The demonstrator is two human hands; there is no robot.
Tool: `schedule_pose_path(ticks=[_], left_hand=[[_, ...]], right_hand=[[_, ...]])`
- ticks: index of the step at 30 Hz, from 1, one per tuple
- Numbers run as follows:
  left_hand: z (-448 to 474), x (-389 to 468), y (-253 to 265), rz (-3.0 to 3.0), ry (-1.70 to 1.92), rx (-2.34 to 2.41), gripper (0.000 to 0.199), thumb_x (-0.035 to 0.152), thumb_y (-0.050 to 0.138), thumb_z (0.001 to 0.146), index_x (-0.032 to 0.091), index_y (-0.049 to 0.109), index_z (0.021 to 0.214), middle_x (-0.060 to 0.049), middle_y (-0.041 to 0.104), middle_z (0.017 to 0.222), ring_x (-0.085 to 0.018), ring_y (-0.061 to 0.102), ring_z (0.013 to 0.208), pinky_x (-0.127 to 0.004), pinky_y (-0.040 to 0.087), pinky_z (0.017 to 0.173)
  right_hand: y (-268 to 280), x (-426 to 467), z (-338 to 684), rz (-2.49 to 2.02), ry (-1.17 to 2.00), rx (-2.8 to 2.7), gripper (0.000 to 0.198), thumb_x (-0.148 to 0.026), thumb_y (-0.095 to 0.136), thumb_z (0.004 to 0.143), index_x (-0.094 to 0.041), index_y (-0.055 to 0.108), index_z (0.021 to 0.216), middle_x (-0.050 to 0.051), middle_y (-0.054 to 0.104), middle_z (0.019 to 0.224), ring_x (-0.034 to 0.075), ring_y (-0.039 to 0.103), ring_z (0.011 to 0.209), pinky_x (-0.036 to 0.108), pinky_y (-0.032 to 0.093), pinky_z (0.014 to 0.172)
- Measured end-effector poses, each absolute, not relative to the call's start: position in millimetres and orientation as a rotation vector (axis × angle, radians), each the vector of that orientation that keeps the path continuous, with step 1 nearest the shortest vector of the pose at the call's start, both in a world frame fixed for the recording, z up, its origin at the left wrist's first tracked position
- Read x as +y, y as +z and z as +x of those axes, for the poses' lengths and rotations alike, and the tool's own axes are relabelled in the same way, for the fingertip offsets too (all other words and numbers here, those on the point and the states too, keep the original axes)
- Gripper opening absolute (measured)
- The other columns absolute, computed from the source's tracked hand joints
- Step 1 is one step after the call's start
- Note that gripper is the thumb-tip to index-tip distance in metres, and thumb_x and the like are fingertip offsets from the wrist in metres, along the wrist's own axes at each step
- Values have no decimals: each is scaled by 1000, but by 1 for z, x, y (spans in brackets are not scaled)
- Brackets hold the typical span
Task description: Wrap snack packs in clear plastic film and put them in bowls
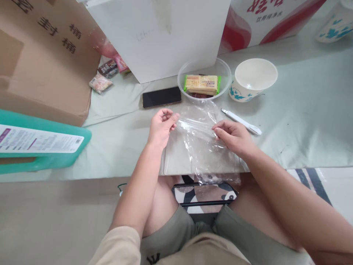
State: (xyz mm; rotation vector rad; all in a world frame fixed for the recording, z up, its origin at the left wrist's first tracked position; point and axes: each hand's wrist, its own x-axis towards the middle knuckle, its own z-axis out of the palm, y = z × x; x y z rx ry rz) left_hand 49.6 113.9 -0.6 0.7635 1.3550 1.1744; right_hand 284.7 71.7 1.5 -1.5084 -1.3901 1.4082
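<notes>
A clear plastic bag is stretched between my two hands, its lower end hanging over the table's front edge. My left hand pinches one side of it with thumb and fingers. On the other side, my right hand grips the film between thumb and forefinger. Just beyond the bag stands a clear round bowl with a green-and-yellow biscuit packet in it. A white box cutter lies right behind my right hand. Behind my left hand rests a black phone.
A white paper bucket with blue leaves stands right of the bowl. At the back are a white box and a red-and-white carton. A cardboard box, small snack packets and a green jug occupy the left.
</notes>
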Motion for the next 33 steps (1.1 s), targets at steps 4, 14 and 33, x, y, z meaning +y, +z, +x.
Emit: schedule_pose_path(ticks=[4,14,33], left_hand=[[54,103,-3,666,1110,1259,32,44,81,78,19,61,84,0,65,78,-10,65,71,-21,52,66],[69,72,11,714,614,806,56,57,89,63,18,77,102,-15,77,115,-29,74,108,-35,59,85],[44,67,-1,1761,1255,1258,30,51,70,87,25,79,75,-8,54,133,-28,53,128,-45,54,102]], right_hand=[[-3,70,287,-1406,1354,-1251,21,-44,65,85,-23,59,87,-1,70,75,7,40,41,24,33,40],[5,56,285,-1135,1403,-1057,26,-49,68,85,-26,56,86,-3,72,82,5,41,38,29,45,47],[16,38,293,-897,1058,-1584,44,-26,74,88,-34,63,130,0,75,88,20,74,84,40,62,85]])
